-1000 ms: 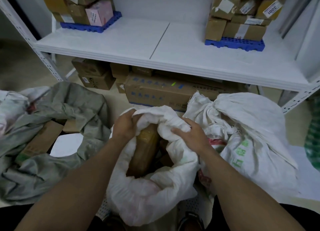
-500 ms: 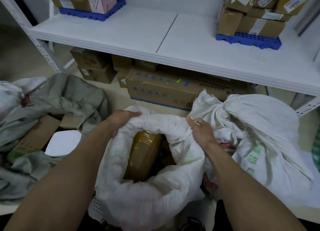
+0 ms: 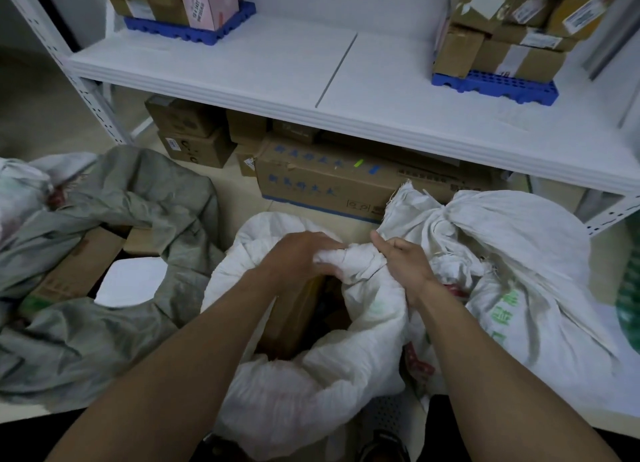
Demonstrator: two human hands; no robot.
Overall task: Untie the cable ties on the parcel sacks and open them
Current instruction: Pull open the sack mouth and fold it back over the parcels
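Observation:
A white woven parcel sack (image 3: 311,385) stands open in front of me, its rim rolled down, with a brown taped parcel (image 3: 294,319) showing inside. My left hand (image 3: 298,257) and my right hand (image 3: 403,260) both grip the far rim of this sack, close together, bunching the cloth between them. To the right leans a second white sack (image 3: 519,271) with green print, its neck still gathered tight; its tie is hidden in the folds. A grey sack (image 3: 114,253) lies open on the left with cardboard boxes inside.
A white metal shelf (image 3: 277,80) runs across the back, with stacked parcels on blue pallets (image 3: 495,83) at both ends. Cardboard boxes (image 3: 329,187) sit under it on the floor. A green mesh item (image 3: 628,298) is at the right edge.
My left hand slid right along the far rim toward my right hand, gathering the cloth into a bunch. The view has tilted and drifted slightly.

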